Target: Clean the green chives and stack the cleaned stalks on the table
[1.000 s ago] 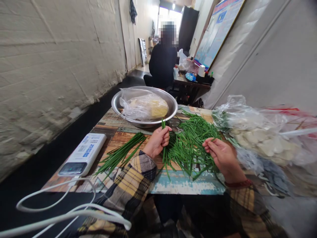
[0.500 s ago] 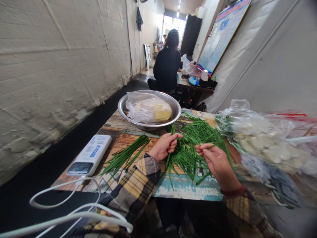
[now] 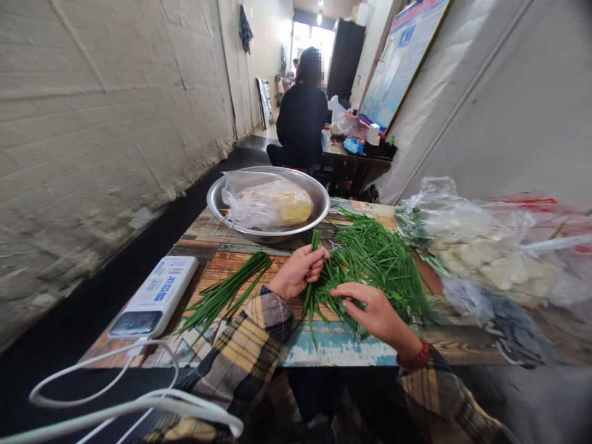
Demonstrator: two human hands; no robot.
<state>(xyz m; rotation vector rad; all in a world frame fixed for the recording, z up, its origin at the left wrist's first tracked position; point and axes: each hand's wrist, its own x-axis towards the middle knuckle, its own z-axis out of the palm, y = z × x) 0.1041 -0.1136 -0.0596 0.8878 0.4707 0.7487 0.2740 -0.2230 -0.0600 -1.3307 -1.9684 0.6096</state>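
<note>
My left hand (image 3: 300, 271) is closed around a small upright bunch of garlic chives (image 3: 311, 305), whose tips stick out above and below the fist. My right hand (image 3: 370, 308) reaches in from the right over the loose pile of garlic chives (image 3: 382, 262). Its index finger and thumb are slightly apart and point toward the bunch; I see nothing held between them. To the left of my left hand lies a neat bundle of garlic chives (image 3: 231, 290), with the stalks side by side on the wooden tabletop (image 3: 319, 348).
A steel basin (image 3: 213, 200) holding a plastic-wrapped yellowish lump stands behind the chives. At the left lies a white power bank (image 3: 157, 296) with a white cable (image 3: 50, 379). Plastic bags (image 3: 499, 253) with pale contents fill the right side. Farther off, a person (image 3: 303, 117) sits at another table.
My right hand has moved left and a little down, toward the bunch in my left hand, and its fingertips have parted. My left hand keeps its hold. The whole view has shifted slightly.
</note>
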